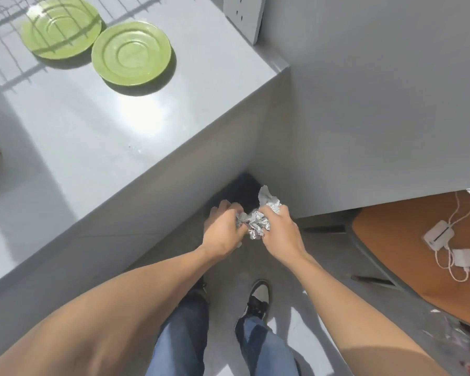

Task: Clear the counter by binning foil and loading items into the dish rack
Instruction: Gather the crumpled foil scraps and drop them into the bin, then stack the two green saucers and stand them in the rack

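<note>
Crumpled silver foil (257, 222) is squeezed between both my hands, low beside the counter's corner. My left hand (223, 232) grips its left side and my right hand (281, 232) grips its right side, with a loose flap of foil (267, 199) sticking up above the fingers. Directly beyond the hands a dark bin (242, 189) stands on the floor against the counter's side. Two green plates (132, 52) (61, 28) lie flat side by side on the grey counter (79, 137), far from my hands.
Shadows of a wire rack fall across the counter's far left. A grey wall panel rises to the right of the bin. An orange table (407, 248) at the right carries white chargers and cables (445, 240). My legs and shoes stand on the grey floor below.
</note>
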